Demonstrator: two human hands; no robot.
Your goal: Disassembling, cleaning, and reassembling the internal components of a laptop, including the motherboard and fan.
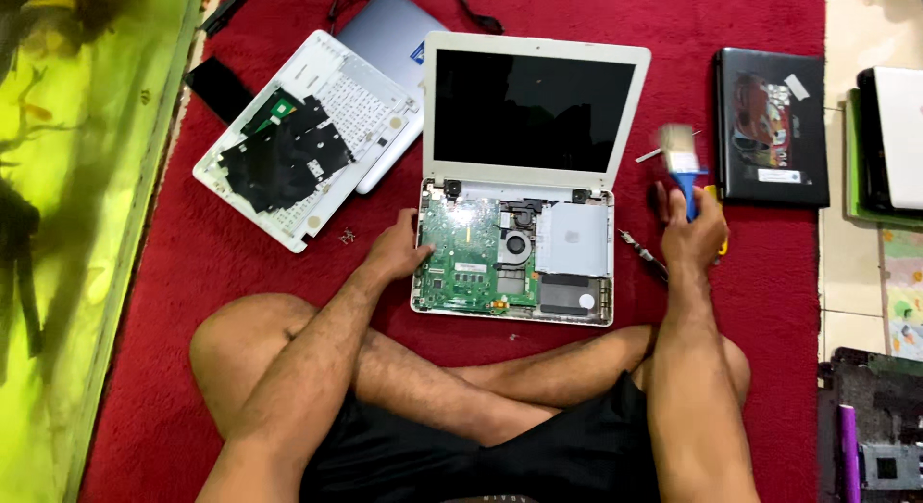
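From the head view we see the left hand resting with loose fingers on the opened white laptop, at 9 o'clock of its green circuit board. The right hand, at 3 o'clock, is closed around a blue-handled paintbrush; its pale bristles are blurred. The red carpet looks soft.

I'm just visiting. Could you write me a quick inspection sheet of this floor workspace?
Surface: red carpet on a tiled floor.
Job's things: opened laptop, green board and fan exposed; blue-handled brush, blurred.
Clutter: removed keyboard cover, grey laptop, black laptop, screws, screwdriver.
Grippers: left hand rests on the board's edge; right hand holds the brush.
Cables: black cord at the top.
Surroundings: fish tank on the left; more devices on the right.
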